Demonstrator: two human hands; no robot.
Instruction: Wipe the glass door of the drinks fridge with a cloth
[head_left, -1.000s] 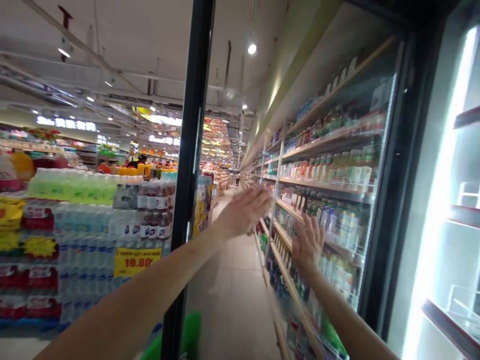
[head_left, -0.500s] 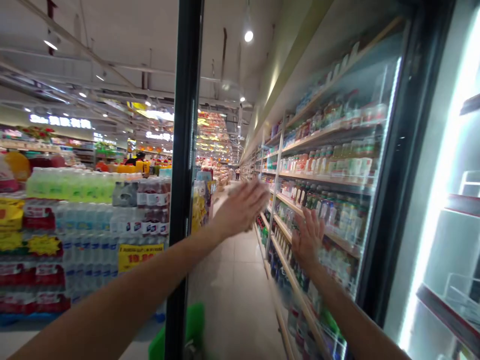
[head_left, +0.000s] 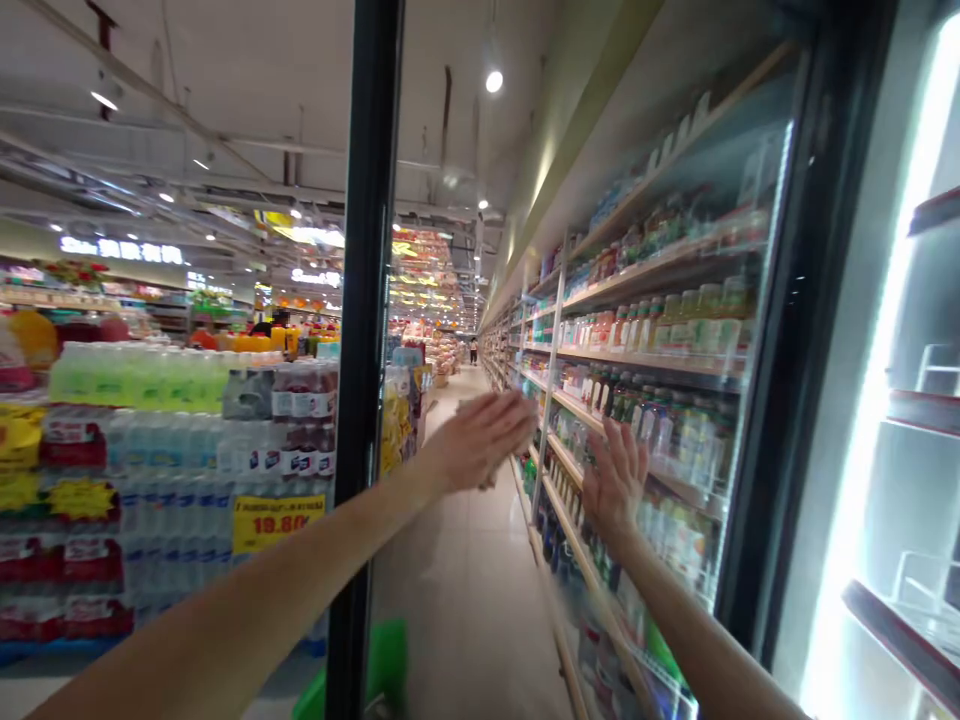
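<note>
**Left hand and right hand raised flat at a glass door**

The glass door stands directly ahead, bordered by a black frame on its left and right. Both forearms are stretched forward. The left hand is held flat, its fingers straight, close together and pointed to the right; whether anything is kept beneath its palm cannot be told. The right hand is opened with fingers up and slightly spread, and nothing is seen in its grasp. Both hands appear to be laid against the pane, though exact contact cannot be confirmed. They are set near each other, the left one slightly higher.

Through the pane, shelves of bottles are seen running along a tiled aisle, where a distant person is seen. A green object is partly hidden low behind the frame. On the far right, white-lit racks are edged by a bright light strip. On the left, bottle packs are stacked in layers, marked by a yellow price sign.
</note>
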